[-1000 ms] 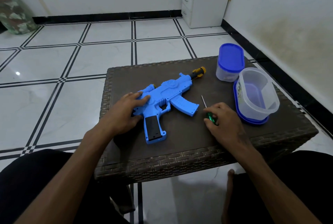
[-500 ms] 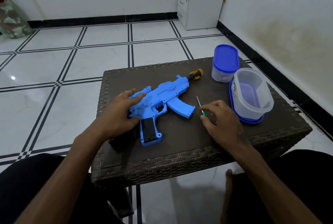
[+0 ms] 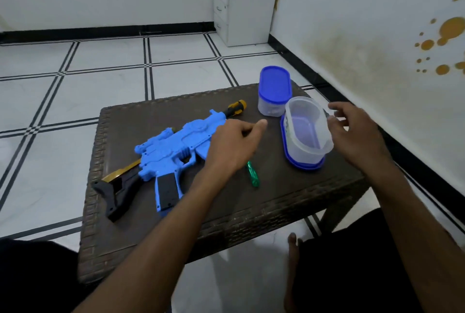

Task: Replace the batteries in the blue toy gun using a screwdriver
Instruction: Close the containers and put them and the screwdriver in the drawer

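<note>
The blue toy gun (image 3: 173,151) lies flat on the dark woven table (image 3: 226,217), black stock at the left, orange muzzle tip at the back. A green-handled screwdriver (image 3: 253,177) lies on the table right of the gun, partly under my left forearm. My left hand (image 3: 234,145) hovers over the gun's front part, fingers apart, holding nothing. My right hand (image 3: 357,136) is at the right side of the open clear container (image 3: 308,133), fingers spread close to its rim, gripping nothing that I can see.
The open container stands on its blue lid (image 3: 302,164). A closed container with a blue lid (image 3: 274,91) stands behind it. A wall runs close along the table's right side. A white drawer cabinet (image 3: 241,2) stands in the far corner. My legs flank the table's near edge.
My left hand left the gun's rear and moved right over its front. My right hand let go of the screwdriver and moved up to the clear container. The gun's black stock is now uncovered.
</note>
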Action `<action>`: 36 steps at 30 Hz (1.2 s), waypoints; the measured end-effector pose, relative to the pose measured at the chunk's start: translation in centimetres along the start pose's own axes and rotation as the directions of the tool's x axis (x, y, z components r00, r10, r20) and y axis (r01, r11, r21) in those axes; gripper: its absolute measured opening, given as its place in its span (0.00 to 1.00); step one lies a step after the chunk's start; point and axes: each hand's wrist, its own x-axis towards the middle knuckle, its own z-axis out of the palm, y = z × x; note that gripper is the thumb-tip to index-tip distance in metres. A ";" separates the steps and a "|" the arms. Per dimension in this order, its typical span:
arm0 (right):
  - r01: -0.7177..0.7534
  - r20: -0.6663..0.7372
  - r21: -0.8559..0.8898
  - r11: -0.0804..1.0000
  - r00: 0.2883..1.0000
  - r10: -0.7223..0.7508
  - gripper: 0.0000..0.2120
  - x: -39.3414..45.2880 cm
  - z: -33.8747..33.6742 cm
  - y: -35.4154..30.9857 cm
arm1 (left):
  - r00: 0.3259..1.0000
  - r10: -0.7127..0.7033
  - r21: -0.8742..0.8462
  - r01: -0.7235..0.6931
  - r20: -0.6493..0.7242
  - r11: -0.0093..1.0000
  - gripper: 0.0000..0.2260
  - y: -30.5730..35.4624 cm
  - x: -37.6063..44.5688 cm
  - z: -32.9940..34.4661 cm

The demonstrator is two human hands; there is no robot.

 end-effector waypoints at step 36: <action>-0.240 0.389 -0.284 0.928 0.856 0.340 0.43 1.3 3.5 2.4 | 0.967 -0.232 -0.099 0.242 0.105 0.965 0.08 -0.8 -0.7 -0.5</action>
